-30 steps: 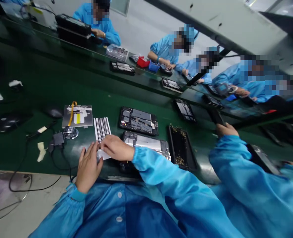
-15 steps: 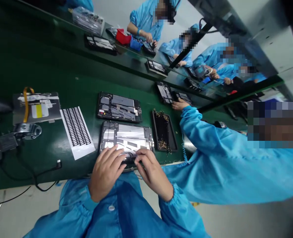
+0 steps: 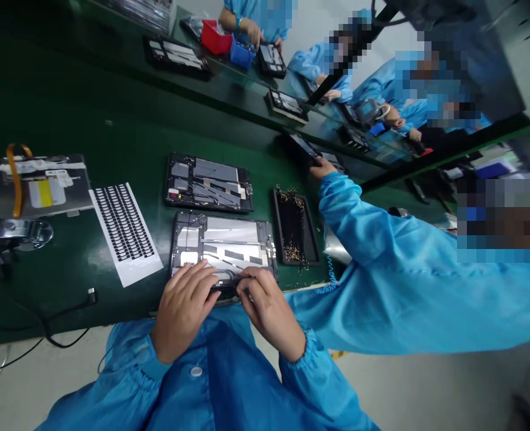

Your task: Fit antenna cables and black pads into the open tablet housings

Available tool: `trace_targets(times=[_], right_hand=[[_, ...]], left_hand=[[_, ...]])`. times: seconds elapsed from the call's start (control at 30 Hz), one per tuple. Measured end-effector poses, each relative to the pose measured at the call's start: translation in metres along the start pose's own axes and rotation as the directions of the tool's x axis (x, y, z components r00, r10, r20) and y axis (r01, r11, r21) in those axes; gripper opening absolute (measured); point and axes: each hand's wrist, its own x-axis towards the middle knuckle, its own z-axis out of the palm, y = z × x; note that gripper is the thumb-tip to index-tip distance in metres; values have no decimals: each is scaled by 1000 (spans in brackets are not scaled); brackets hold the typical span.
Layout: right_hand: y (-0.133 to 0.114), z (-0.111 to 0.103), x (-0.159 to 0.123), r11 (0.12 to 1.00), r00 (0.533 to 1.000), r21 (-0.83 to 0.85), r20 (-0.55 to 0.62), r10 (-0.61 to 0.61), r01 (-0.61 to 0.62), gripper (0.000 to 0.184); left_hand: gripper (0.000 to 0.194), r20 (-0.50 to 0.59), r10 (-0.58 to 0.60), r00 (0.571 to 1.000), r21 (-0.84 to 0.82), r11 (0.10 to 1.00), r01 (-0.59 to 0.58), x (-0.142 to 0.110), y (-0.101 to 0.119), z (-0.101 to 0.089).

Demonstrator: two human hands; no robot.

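Note:
An opened tablet [image 3: 229,230], its inner parts showing, lies in front of me near the bench edge. My left hand [image 3: 186,305] rests over its near left edge, fingers stretched out together. At the near right edge, my right hand [image 3: 267,305] has thumb and fingers pinched together; whatever is between the fingertips is hidden. A thin dark cable [image 3: 227,275] curves along the tablet's near edge between my hands. Just behind lies a second opened tablet [image 3: 209,182]. To the right, a black tray [image 3: 312,242] holds many thin wires with gold-coloured ends.
Left are a sheet of black stickers [image 3: 142,272], a metal panel with an orange ribbon [image 3: 16,185] and a cable plug [image 3: 91,294]. A co-worker's hand [image 3: 323,169] reaches in from the right, holding a tablet [image 3: 304,146]. A glass shelf with more tablets [image 3: 175,57] runs behind.
The view has shifted slightly, so the bench items sit further left. The co-worker's hand has lifted and tilted a tablet. My hands keep nearly the same pose at the near edge.

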Motion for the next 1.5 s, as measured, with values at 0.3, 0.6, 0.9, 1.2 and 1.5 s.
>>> trace_targets(times=[0.3, 0.6, 0.9, 1.2, 1.5], right_hand=[[-13, 1, 15, 997, 996, 16, 22, -81, 81, 9], [-18, 11, 23, 994, 995, -48, 38, -92, 94, 12], [-20, 12, 24, 994, 997, -94, 48, -60, 64, 17], [-20, 9, 23, 996, 995, -60, 71, -64, 69, 15], [-20, 9, 23, 997, 997, -38, 48, -65, 67, 14]], left_hand=[[16, -20, -19, 1000, -5, 1000, 18, 2, -3, -2], [11, 13, 1, 1000, -114, 994, 1, -3, -13, -7], [14, 53, 24, 998, -149, 989, -16, 0, -15, -14], [15, 107, -58, 993, -70, 995, 66, 15, -6, -21], [12, 210, -74, 975, 17, 997, 72, 29, 0, -26]])
